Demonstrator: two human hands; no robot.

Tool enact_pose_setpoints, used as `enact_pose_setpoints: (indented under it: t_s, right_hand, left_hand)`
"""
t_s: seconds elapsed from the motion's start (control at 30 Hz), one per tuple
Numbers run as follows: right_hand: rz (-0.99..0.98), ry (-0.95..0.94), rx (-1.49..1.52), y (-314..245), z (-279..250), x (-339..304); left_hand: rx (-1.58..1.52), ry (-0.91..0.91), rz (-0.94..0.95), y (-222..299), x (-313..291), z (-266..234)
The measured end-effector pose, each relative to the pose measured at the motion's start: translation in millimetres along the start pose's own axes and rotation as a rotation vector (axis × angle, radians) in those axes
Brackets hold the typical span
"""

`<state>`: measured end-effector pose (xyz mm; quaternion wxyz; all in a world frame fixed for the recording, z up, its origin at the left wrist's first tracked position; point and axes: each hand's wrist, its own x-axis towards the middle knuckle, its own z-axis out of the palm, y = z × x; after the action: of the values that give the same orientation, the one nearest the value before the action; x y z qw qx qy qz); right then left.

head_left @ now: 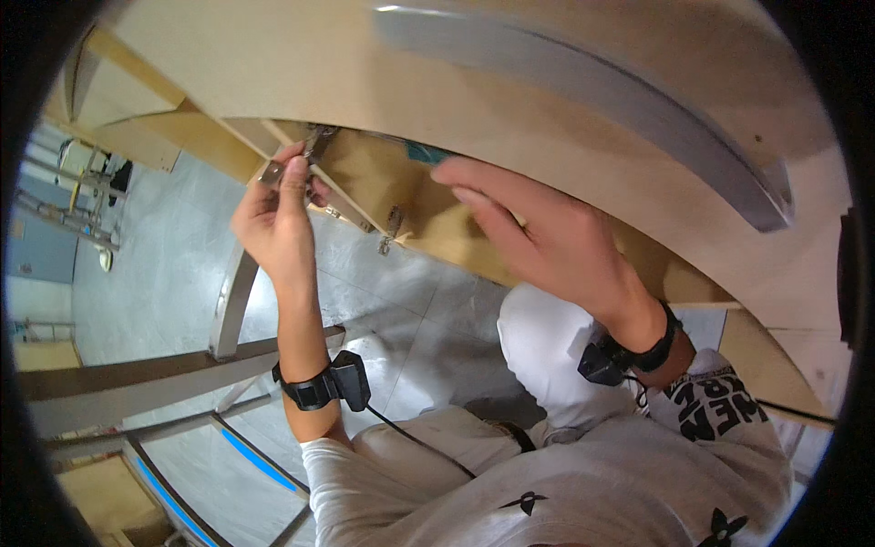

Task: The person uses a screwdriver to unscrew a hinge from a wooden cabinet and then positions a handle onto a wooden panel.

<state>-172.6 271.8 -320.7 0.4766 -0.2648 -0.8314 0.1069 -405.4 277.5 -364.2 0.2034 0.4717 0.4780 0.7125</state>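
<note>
A small flat grey metal fitting (271, 171) is being pinched between the thumb and fingertips of the left hand (273, 219), whose fingers are being kept closed tightly around it. The fitting is being held just below the underside of a large light-brown wooden panel (383, 173), right beside a dark metal bracket (316, 141) that is fixed to that panel. The right hand (538, 232) is being laid flat against the same underside, its fingers stretched out and close together, with nothing gripped; the fingertips are resting just beside a small teal patch (424, 153) on the wood. A second small metal bracket (392, 226) is being shown between the two hands, attached to the panel's lower edge. Black wrist straps (319, 387) are being worn on both forearms. No open container is being shown near the hands.
</note>
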Motion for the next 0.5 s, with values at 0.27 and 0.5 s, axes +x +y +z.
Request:
enact_pose_setpoints:
  t_s: [0.27,0.5]
  right_hand:
    - [0.394,-0.016,0.132,6.1,6.5,3.3]
    - [0.280,0.004,0.107,15.7,7.7,-2.7]
  left_hand:
    - [0.045,-0.031,0.020,-3.4,3.0,0.5]
    - [0.047,-0.050,0.039,-4.0,2.7,3.2]
